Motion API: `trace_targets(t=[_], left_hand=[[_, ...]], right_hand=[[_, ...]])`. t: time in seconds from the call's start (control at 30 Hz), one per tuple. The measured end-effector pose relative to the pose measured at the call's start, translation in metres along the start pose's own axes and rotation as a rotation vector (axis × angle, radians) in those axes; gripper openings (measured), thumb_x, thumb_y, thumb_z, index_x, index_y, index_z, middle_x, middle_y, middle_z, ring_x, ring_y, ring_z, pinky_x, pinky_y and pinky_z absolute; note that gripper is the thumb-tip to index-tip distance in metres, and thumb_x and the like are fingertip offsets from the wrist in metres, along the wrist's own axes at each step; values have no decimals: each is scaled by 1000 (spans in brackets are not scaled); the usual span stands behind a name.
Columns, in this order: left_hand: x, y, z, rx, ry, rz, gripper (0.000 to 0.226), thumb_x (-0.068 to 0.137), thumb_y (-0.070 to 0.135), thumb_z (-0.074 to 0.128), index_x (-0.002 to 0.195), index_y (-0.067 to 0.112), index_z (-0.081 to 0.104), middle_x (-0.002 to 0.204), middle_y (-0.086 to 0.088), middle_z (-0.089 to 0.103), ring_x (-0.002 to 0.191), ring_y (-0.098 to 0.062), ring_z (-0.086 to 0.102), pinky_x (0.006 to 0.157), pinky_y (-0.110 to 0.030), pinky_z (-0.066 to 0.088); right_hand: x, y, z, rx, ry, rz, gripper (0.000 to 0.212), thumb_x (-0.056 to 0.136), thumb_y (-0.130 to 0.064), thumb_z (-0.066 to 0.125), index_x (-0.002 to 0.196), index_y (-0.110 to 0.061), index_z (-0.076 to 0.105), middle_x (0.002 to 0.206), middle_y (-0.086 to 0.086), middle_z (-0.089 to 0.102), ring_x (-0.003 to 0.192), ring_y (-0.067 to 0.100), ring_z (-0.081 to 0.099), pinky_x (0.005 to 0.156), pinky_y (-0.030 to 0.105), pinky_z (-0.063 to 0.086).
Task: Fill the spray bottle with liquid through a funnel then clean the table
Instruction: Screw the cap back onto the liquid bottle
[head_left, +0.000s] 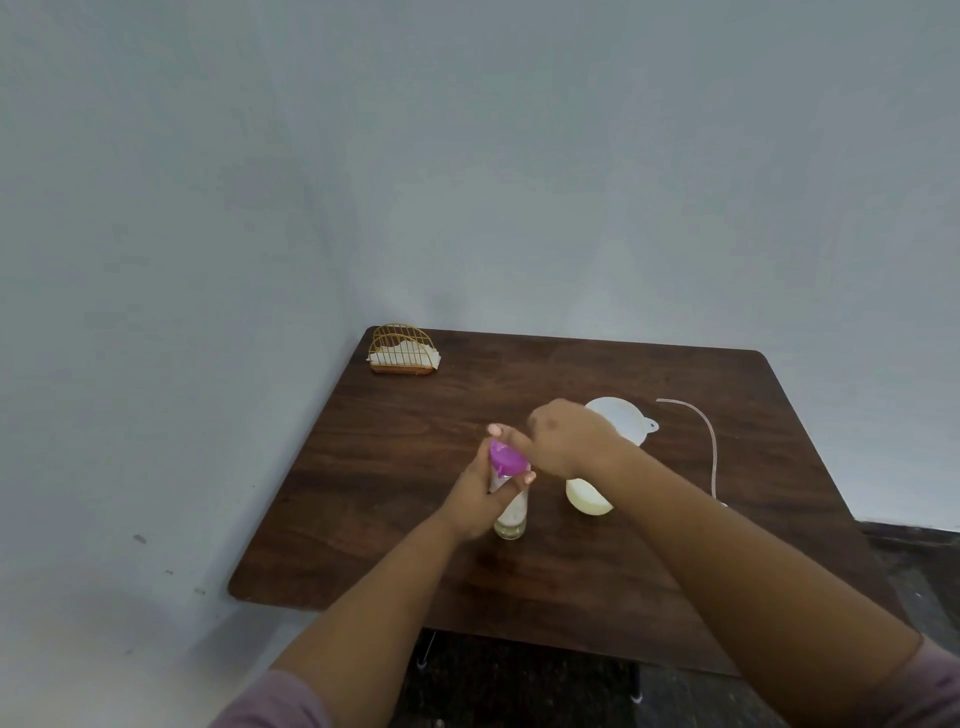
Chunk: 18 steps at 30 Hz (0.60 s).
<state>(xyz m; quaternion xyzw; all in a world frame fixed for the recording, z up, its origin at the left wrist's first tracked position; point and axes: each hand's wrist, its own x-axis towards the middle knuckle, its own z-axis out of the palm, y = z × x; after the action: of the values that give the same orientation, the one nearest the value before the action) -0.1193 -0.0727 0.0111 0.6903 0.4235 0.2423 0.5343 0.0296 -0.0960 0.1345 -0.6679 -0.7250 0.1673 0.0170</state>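
Both hands meet over the middle of the dark wooden bench (395, 467). The left hand (478, 493) wraps around the spray bottle (511, 514), fingers (527, 478) curled round its upper body, holding it upright with its clear base standing on the bench. The bottle looks pale and cloudy inside. On top sits a purple funnel (506, 460), its mouth facing up. The right hand (566, 436) comes in from the right, knuckles up, fingers bunched at the funnel's rim; whether they pinch it or only touch it, I cannot tell. Just right of the bottle, a cream round container (587, 498) sits partly hidden under the right forearm. Behind the right hand lies a white round lid (626, 418) and beside it a thin pale tube (711, 441). At the far left corner stands a gold wire napkin holder (402, 349).
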Motion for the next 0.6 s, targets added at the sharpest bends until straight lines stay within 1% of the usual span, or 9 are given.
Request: trace_targets(t=[0.07, 0.13, 0.17, 0.2, 0.27, 0.33, 0.4, 0.5, 0.6], left_hand=[[2, -1, 1, 19, 24, 3, 57, 84, 42, 67, 133, 35, 39, 128, 4, 59, 121, -12, 57, 102, -41, 49], [3, -5, 2, 34, 45, 18, 56, 81, 37, 67, 129, 27, 41, 123, 1, 60, 115, -14, 60, 94, -35, 53], [2, -6, 2, 35, 40, 31, 52, 81, 31, 66, 127, 24, 42, 119, 2, 60, 111, -11, 61, 88, -28, 53], [1, -6, 2, 40, 24, 31, 49, 82, 25, 64, 126, 22, 42, 116, 2, 61, 107, -8, 62, 84, -25, 53], [0, -7, 3, 12, 8, 41, 48, 82, 16, 61, 126, 14, 43, 111, -4, 63, 101, -8, 63, 81, -31, 54], [-1, -7, 6, -18, 8, 35, 54, 79, 19, 61, 128, 9, 42, 112, -12, 63, 104, -18, 63, 86, -39, 55], [-2, -4, 5, -22, 13, 28, 62, 76, 28, 62, 131, 10, 41, 114, -13, 62, 106, -21, 62, 88, -37, 53], [-2, -3, 3, -37, 1, 26, 62, 78, 27, 66, 132, 15, 38, 115, -12, 60, 107, -19, 59, 90, -29, 51], [0, -5, -2, -52, -2, 11, 75, 77, 37, 72, 140, 18, 36, 130, -4, 58, 122, -17, 57, 100, -34, 49]], right_hand=[[2, 0, 9, -66, 96, -126, 32, 94, -48, 48, 99, -16, 48, 97, 1, 52, 95, 23, 56, 75, 33, 46], [1, -8, 30, -153, 95, -252, 35, 96, -36, 48, 124, -16, 43, 118, 5, 47, 106, 23, 51, 85, 36, 48], [1, -13, 39, -176, 112, -238, 37, 98, -36, 45, 129, -15, 42, 122, 6, 47, 107, 23, 51, 86, 35, 49], [1, -18, 46, -182, 145, -185, 38, 100, -37, 42, 130, -14, 41, 122, 8, 47, 106, 23, 53, 84, 34, 50], [4, -26, 55, -163, 195, -20, 44, 99, -44, 39, 127, -10, 43, 118, 10, 51, 104, 24, 58, 79, 31, 49], [9, -30, 57, -134, 166, 126, 51, 97, -50, 41, 125, -8, 44, 114, 11, 54, 100, 23, 62, 74, 28, 48], [12, -31, 53, -158, 128, 164, 53, 95, -53, 42, 122, -8, 46, 109, 10, 57, 91, 21, 63, 68, 28, 44], [13, -26, 45, -209, 98, 61, 51, 93, -58, 42, 114, -12, 48, 94, 5, 57, 73, 19, 52, 60, 30, 38], [14, -14, 32, -362, 85, -189, 55, 93, -63, 34, 115, -15, 48, 96, 3, 55, 78, 20, 56, 57, 31, 38]])
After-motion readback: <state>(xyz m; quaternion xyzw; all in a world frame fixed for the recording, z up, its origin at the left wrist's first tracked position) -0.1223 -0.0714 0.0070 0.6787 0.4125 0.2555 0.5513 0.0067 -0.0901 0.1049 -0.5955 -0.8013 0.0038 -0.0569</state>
